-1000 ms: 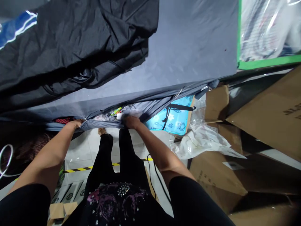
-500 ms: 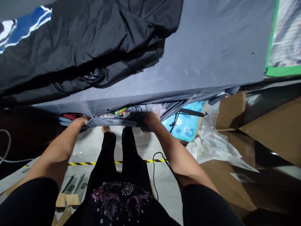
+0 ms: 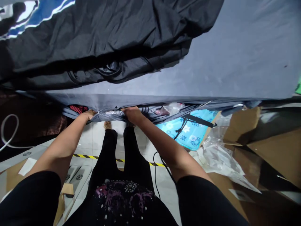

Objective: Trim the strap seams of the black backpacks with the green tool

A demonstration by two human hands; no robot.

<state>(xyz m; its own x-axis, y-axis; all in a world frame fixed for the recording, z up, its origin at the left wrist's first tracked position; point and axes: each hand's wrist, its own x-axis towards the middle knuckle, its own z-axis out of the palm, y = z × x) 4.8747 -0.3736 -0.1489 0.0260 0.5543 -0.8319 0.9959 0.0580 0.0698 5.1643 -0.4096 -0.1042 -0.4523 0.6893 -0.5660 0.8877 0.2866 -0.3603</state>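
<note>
A grey cloth cover [image 3: 240, 59] spreads over the surface before me, its front edge hanging in a sagging, pocket-like fold. My left hand [image 3: 89, 115] is closed on the gathered edge of this fold, beside a knot-like pucker. Just left of it, a red-and-black patterned item [image 3: 78, 108] shows inside. My right hand [image 3: 133, 114] reaches into the fold's middle, its fingers mostly hidden by cloth. To its right, a clear plastic bag [image 3: 175, 107] pokes out of the fold. On top of the cover lies a bulky folded black fabric [image 3: 113, 34].
A light-blue snowflake-patterned panel [image 3: 195, 131] with black straps leans below the fold at right. Crumpled clear plastic [image 3: 218, 157] and cardboard boxes [image 3: 277, 150] crowd the right side. A white cable [image 3: 9, 144] loops at left; a black cord [image 3: 155, 175] hangs near my legs.
My right hand has moved left along the fold, away from the plastic bag and over the spot where bright yellow-green items showed. My left hand keeps its hold. The view has shifted left.
</note>
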